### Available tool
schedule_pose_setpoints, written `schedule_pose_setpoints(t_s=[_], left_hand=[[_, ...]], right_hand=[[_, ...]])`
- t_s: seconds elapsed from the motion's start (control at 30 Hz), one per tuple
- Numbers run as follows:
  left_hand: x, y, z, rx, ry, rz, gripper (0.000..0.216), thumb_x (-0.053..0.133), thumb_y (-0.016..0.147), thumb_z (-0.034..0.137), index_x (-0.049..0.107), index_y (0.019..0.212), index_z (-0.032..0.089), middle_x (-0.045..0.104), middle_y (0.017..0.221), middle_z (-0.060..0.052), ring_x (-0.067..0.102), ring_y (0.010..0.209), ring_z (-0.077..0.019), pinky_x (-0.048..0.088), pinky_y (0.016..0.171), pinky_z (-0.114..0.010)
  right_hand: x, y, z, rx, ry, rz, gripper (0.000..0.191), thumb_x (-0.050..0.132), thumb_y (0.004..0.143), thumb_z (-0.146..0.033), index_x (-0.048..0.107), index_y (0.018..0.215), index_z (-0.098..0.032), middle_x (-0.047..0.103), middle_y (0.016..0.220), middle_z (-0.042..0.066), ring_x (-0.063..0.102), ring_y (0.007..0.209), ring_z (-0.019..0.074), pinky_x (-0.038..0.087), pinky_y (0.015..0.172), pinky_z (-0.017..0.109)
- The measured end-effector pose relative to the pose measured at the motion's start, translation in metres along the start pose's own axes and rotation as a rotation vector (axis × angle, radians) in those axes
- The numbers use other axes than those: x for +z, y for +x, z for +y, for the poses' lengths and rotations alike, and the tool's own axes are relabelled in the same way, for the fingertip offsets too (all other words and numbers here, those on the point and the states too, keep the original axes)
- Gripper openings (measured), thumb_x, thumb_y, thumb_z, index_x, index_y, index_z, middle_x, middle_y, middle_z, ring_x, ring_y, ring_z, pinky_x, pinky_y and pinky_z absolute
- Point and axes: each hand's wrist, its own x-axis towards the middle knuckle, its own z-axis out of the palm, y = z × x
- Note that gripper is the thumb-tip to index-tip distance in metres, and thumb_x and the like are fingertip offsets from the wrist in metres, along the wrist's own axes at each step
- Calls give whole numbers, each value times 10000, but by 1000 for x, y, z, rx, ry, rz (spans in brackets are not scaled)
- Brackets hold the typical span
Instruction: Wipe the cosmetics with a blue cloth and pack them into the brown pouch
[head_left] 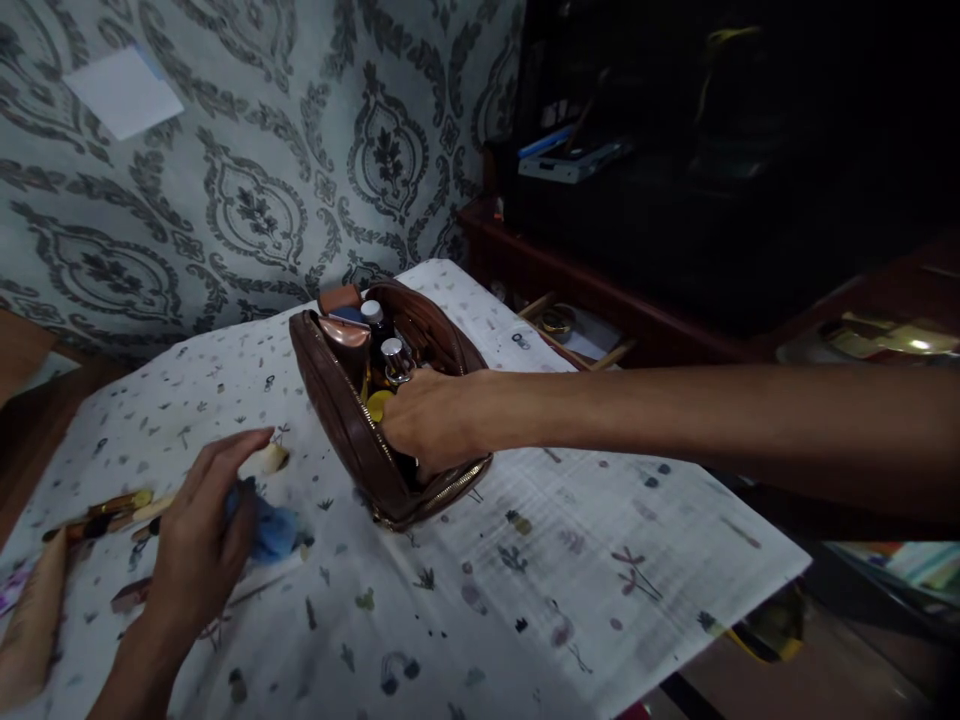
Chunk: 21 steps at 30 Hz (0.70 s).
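A brown toiletry bag [341,435] stands unzipped on the cloth-covered table. My right hand [431,415] reaches down into it, and its fingers are hidden among the contents. Around that hand are a bottle with a silver cap [392,352], a dark bottle with a white cap [372,312], a rose-gold case [345,345] and a round yellow item [379,405]. My left hand [202,535] is over the table left of the bag, thumb and fingers apart. Right by its thumb is a crumpled-looking blue item [274,530], blurred; whether they touch is unclear.
Left of my left hand lie a beige tube [36,620], several slim brushes or sticks [101,520] and a small pinkish block [131,595]. A small cream-coloured item [274,457] lies beyond the fingers. Patterned wallpaper [255,200] rises behind; dark red furniture [555,270] borders the right.
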Motion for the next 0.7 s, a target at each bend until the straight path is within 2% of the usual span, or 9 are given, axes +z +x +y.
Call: schedule_pose_setpoints(t_s=[0.07,0.13,0.23,0.37,0.57,0.7], left_hand=[[-7,17,27,138,34,49,530,400,925,121,427,1430,283,541,1401,-108,560,1287,-268,522,1010,-420],[-8,33,49,308,58,23,630,388,906,63,357,1491,296,480,1493,-96,466,1391,-271,504,1057,-418],[-2,45,62,444,81,-50,702,325,874,-5,316,1523,264,539,1470,-75,426,1430,-251,539,1028,-382],[4,42,56,475,71,-76,662,335,866,-22,401,1477,224,606,1398,-83,442,1419,-254,540,1032,-388],[3,34,49,487,-43,-7,594,367,875,-42,469,1415,184,598,1374,-127,454,1406,-256,487,1093,-407],[6,33,49,493,-78,34,553,388,875,-61,497,1377,142,602,1337,-161,458,1399,-276,473,1101,-417]], right_hand=[[-1,0,-1,5,3,-18,211,723,813,-209,718,1015,-150,720,1045,110,653,1070,321,523,883,457],[-3,-1,1,13,28,-22,265,710,811,-164,708,1075,-146,715,1087,107,657,1065,302,529,852,409],[-4,-3,5,-25,45,12,392,700,815,-137,661,1205,-121,689,1184,116,646,1100,280,515,833,341],[-6,-4,14,-9,80,9,344,684,855,-183,665,1187,-95,703,1118,110,652,1071,243,481,793,279],[-6,2,23,20,215,61,482,747,820,-355,640,1219,-107,680,1145,109,631,1087,258,471,784,274],[-2,6,29,38,289,135,478,766,794,-365,658,1186,-112,677,1147,102,618,1093,249,469,808,270]])
